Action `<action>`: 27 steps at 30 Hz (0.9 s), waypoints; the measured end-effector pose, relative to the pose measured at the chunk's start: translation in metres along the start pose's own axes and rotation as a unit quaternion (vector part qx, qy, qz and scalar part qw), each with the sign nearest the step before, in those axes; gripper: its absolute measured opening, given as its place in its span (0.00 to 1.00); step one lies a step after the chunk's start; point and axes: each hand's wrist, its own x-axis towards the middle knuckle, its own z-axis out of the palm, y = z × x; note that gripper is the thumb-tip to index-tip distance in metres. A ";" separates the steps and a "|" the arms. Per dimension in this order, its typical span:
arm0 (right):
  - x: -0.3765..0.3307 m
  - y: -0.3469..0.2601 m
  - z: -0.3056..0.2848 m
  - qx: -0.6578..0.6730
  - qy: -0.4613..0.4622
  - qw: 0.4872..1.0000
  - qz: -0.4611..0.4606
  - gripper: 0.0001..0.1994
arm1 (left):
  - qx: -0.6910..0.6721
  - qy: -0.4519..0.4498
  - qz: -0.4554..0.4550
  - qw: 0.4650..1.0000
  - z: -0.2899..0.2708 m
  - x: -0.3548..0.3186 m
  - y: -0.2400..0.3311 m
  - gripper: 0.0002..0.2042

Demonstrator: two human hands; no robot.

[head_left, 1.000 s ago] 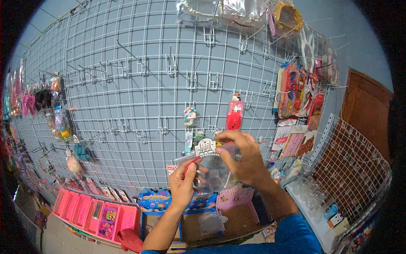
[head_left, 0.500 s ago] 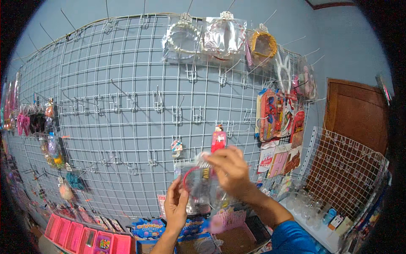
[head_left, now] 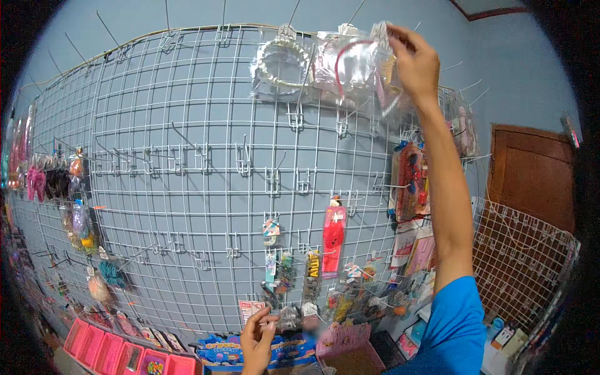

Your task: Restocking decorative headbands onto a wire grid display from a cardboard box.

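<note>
White wire grid (head_left: 187, 187): mounted on blue wall (head_left: 519, 81).
Right hand (head_left: 414, 59): raised, pinched on clear packet (head_left: 359, 72).
Left hand (head_left: 257, 337): low, fingers loosely curled, nothing held.

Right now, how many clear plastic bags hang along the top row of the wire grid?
3. One holds a white ring, left. One with pinkish contents hangs beside it. The third, holding a red hoop, is gripped by the right hand. More may be hidden behind.

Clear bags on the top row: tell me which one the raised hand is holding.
The rightmost clear bag, with a red ring inside; the right hand pinches its top corner. The bag with a white ring hangs untouched further left.
</note>
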 end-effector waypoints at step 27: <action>0.120 0.055 0.071 0.071 -0.055 0.980 0.176 0.14 | 0.009 0.053 -0.046 0.997 -0.022 0.021 -0.017 0.20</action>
